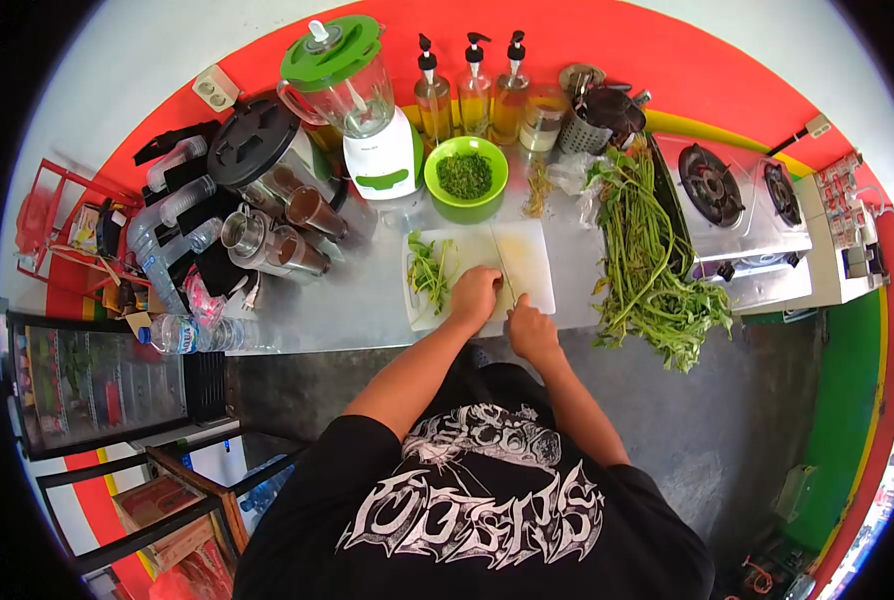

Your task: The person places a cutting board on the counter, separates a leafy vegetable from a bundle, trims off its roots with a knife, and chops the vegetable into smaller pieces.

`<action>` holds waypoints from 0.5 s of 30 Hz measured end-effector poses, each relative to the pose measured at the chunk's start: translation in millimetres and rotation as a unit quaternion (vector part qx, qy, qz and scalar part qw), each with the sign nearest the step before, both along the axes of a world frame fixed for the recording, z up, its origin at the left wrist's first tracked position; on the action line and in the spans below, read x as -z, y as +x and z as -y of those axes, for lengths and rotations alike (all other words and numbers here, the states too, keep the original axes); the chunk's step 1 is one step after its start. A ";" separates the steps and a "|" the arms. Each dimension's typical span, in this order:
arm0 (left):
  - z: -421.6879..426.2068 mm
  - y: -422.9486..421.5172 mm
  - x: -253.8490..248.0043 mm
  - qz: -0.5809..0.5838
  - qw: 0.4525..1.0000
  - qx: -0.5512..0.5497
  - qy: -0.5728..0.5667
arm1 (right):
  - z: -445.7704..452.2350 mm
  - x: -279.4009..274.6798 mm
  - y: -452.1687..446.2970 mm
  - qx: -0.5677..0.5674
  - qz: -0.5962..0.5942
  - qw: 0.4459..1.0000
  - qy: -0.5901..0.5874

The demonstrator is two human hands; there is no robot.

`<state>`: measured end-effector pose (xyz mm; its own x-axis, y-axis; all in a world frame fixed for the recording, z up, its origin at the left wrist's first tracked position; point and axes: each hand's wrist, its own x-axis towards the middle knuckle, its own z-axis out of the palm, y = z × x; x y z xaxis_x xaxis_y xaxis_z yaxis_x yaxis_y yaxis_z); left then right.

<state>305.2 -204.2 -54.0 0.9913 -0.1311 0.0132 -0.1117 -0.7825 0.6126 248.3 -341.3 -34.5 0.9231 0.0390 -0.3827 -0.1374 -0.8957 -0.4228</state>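
Note:
On a white cutting board [532, 285], my right hand [532, 331] is closed round the handle of a knife [508, 280], whose thin blade points away from me. Just left of the blade, my left hand [477, 296] rests with its fingers curled under; what they hold, if anything, is hidden. Leafy green stems [428, 273] lie on the board's left part, beside my left hand. Behind the board stands a green bowl [466, 211] with finely chopped greens [464, 176] in it.
A large bunch of long-stemmed greens [647, 250] lies at the right, hanging over the counter's front edge. A gas stove [757, 215] is beyond it. A blender [377, 150], pump bottles [474, 95] and steel cups [292, 250] stand behind and left.

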 end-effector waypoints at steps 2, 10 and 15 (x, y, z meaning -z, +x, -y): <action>-0.7 -3.8 6.4 0.005 1.000 0.010 0.000 | -0.2 -6.9 -1.5 -0.013 0.017 1.000 -0.010; -5.3 -14.6 6.8 0.031 0.998 0.046 0.038 | -2.9 4.8 -6.8 -0.026 0.076 0.997 -0.012; -7.6 -13.7 5.1 0.038 0.997 0.057 0.040 | -9.9 9.1 -9.4 0.000 0.052 0.999 -0.004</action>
